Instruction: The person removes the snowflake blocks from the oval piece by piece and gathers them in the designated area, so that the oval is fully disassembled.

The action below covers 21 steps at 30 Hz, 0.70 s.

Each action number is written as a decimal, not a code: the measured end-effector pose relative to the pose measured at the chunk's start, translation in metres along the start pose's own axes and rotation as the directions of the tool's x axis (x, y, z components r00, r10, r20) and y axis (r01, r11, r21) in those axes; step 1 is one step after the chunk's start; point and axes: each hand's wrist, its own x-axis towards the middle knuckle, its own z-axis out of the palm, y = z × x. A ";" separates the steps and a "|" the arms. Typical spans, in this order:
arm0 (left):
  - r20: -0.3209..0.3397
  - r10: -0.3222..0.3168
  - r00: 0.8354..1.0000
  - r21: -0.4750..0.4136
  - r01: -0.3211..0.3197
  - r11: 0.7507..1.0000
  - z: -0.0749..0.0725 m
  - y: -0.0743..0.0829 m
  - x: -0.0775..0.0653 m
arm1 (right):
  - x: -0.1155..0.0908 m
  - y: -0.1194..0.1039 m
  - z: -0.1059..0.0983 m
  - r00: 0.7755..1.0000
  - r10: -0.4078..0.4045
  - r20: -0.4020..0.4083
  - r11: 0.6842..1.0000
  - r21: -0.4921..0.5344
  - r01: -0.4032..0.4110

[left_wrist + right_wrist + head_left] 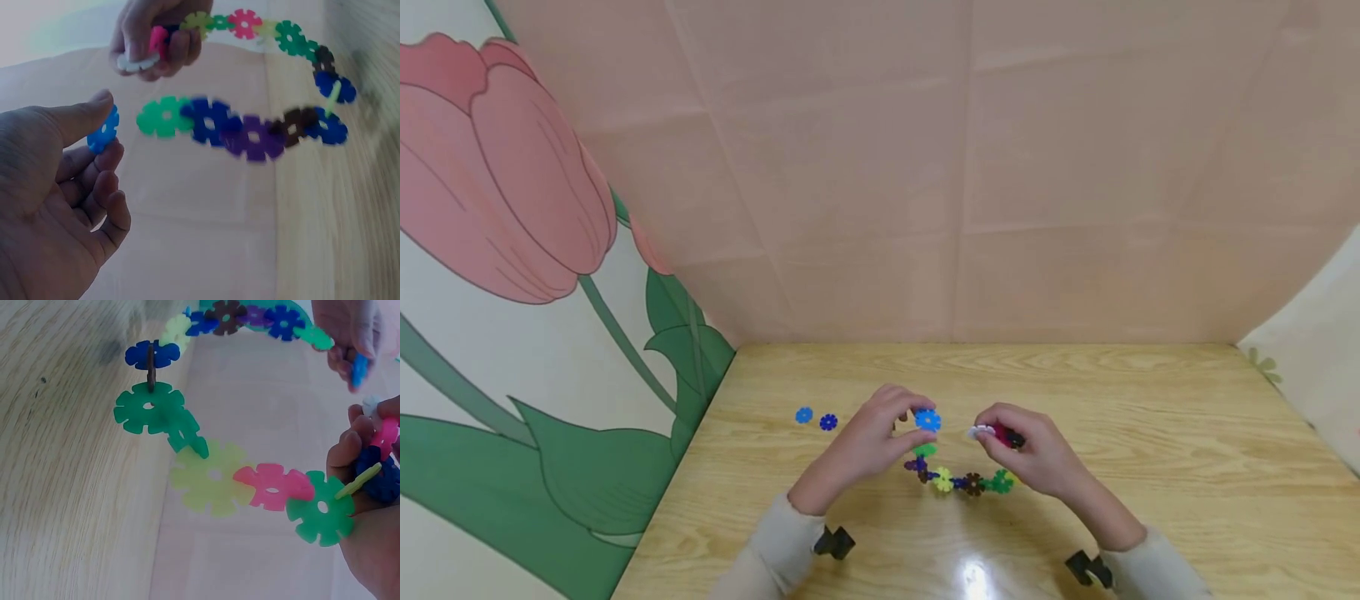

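Note:
My left hand (877, 427) pinches a light blue snowflake disc (928, 419) between thumb and fingers. Opposite it, my right hand (1036, 446) grips one end of a curved chain of interlocking snowflake discs (973, 484). A white disc (137, 64) sticks out at that end, beside a pink disc (385, 434) and a dark blue one within the fingers. From there the chain loops through green, yellow, pink, brown, blue and purple discs. Its other end, a green disc (153, 119), hangs close to the left hand's blue disc, with a gap between them in the left wrist view.
Two loose discs, one light blue (804, 415) and one dark blue (828, 422), lie on the wooden table (760, 517) left of the left hand. A pinkish cloth (865, 208) rises behind the table, and a tulip-printed panel (535, 183) stands at the left.

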 end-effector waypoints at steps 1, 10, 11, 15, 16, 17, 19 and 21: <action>-0.006 -0.011 1.000 0.001 0.011 1.000 -0.001 -0.003 -0.002 | 0.000 0.000 0.000 1.000 0.000 -0.001 1.000 -0.005 0.000; -0.008 -0.109 0.994 0.025 0.109 0.994 -0.011 -0.039 -0.024 | 0.002 -0.004 -0.006 0.996 0.069 0.051 0.997 -0.019 -0.068; -0.009 -0.122 0.992 0.030 0.123 0.992 -0.013 -0.044 -0.027 | 0.002 -0.005 -0.006 0.995 0.082 0.063 0.997 -0.021 -0.080; -0.022 -0.185 0.983 0.025 0.185 0.982 -0.019 -0.063 -0.038 | 0.002 -0.005 -0.009 0.987 0.121 0.109 0.993 -0.019 -0.120; -0.029 -0.203 0.979 0.017 0.203 0.979 -0.020 -0.068 -0.041 | 0.002 -0.005 -0.009 0.985 0.124 0.119 0.992 -0.014 -0.123; -0.037 -0.221 0.974 0.011 0.222 0.975 -0.022 -0.072 -0.043 | 0.002 -0.004 -0.009 0.985 0.123 0.124 0.992 -0.010 -0.123; -0.059 -0.256 0.965 -0.009 0.255 0.967 -0.025 -0.081 -0.047 | 0.002 -0.003 -0.010 0.986 0.113 0.120 0.994 -0.018 -0.112; -0.080 -0.286 0.955 -0.028 0.284 0.958 -0.028 -0.088 -0.051 | 0.002 -0.002 -0.010 0.990 0.096 0.104 0.995 -0.032 -0.093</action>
